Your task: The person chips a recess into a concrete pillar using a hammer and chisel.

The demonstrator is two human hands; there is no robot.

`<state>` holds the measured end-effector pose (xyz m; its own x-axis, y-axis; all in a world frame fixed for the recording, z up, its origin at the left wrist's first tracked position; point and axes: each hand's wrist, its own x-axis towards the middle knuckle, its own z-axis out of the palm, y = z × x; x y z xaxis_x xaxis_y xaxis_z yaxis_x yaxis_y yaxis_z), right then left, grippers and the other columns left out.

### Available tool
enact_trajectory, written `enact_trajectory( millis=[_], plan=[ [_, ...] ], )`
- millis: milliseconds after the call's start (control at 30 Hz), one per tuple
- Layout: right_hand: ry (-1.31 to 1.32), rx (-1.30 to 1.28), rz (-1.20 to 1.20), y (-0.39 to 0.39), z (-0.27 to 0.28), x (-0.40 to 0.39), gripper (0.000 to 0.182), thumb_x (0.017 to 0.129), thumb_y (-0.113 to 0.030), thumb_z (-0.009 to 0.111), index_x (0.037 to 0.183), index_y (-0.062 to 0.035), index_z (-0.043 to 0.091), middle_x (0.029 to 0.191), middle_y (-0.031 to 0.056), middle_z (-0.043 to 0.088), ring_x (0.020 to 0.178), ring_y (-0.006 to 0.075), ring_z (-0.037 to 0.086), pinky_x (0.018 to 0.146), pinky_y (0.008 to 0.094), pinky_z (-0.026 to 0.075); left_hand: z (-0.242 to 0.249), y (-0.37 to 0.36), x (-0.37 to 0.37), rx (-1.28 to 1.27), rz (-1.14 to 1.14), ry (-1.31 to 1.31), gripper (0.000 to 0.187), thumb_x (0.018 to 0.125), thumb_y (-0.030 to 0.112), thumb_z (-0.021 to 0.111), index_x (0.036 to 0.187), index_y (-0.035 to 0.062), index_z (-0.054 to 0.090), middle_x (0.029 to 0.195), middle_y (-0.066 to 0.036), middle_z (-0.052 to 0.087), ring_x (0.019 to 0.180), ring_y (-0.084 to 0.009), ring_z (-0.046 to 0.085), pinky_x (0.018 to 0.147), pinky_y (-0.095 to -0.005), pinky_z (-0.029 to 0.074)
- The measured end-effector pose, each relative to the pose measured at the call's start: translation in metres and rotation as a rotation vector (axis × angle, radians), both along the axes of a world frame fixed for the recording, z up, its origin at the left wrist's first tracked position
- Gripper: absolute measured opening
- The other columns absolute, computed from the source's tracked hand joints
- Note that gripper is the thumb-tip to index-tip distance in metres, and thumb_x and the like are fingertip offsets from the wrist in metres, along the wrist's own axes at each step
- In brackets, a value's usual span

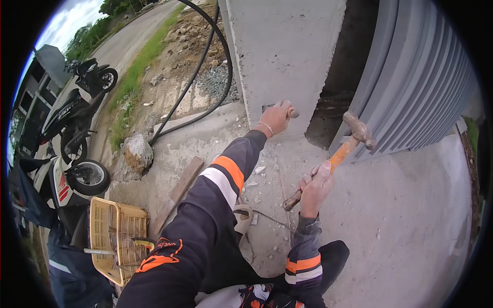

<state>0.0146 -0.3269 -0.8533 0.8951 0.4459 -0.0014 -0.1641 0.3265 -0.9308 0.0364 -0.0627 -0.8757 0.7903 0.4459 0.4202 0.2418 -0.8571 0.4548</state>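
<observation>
My left hand (276, 118) is wrapped round a short chisel (293, 112), whose worn, blunt end sticks out past my fingers. It is held against the lower part of a grey concrete pillar (282, 51), beside a small dark notch (267, 108). The chisel's tip is hidden by my hand. My right hand (316, 189) grips a hammer (344, 152) by its orange and brown handle. The hammer's head (359, 131) is raised to the right of the chisel, apart from it.
A grey slatted metal gate (411, 87) stands right of the pillar. At left are a yellow plastic basket (135, 208) with tools, a wooden plank (179, 191), a rock (137, 153) and parked motorcycles (69, 182). A black hose (229, 66) loops behind. Concrete chips litter the floor.
</observation>
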Motion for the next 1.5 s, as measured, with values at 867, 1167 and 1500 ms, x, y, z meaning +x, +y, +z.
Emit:
enact_trajectory(
  millis=[867, 1167, 1500],
  plan=[
    [-0.334, -0.858, 0.366, -0.089, -0.103, -0.029, 0.041, 0.1, -0.036, 0.051, 0.112, 0.0034, 0.058, 0.094, 0.027, 0.064, 0.089, 0.0451, 0.062, 0.077, 0.0499, 0.046, -0.021, 0.071, -0.036, -0.583, -0.329, -0.081, 0.019, 0.091, 0.005, 0.069, 0.109, 0.0079, 0.063, 0.085, 0.001, 0.065, 0.082, -0.0116, 0.066, 0.074, -0.0303, 0.053],
    [-0.563, 0.111, 0.216, -0.023, 0.085, -0.028, 0.032, 0.104, -0.037, 0.055, 0.097, -0.0075, 0.046, 0.07, -0.0035, 0.042, 0.053, 0.0051, 0.036, 0.046, 0.0221, 0.029, -0.015, 0.054, -0.039, -0.125, -0.098, 0.013, 0.031, 0.086, 0.024, 0.075, 0.115, 0.0151, 0.066, 0.099, -0.011, 0.072, 0.091, -0.0312, 0.069, 0.079, -0.0395, 0.053],
    [-0.839, -0.591, 0.19, 0.075, -0.02, 0.024, 0.028, 0.102, -0.029, 0.056, 0.097, -0.0021, 0.055, 0.062, 0.0185, 0.059, 0.06, 0.0414, 0.063, 0.054, 0.0444, 0.046, -0.024, 0.056, -0.016, -0.07, 0.055, -0.107, 0.033, 0.084, 0.021, 0.072, 0.116, 0.0145, 0.065, 0.093, -0.014, 0.072, 0.091, -0.0348, 0.068, 0.077, -0.0425, 0.053]
  ],
)
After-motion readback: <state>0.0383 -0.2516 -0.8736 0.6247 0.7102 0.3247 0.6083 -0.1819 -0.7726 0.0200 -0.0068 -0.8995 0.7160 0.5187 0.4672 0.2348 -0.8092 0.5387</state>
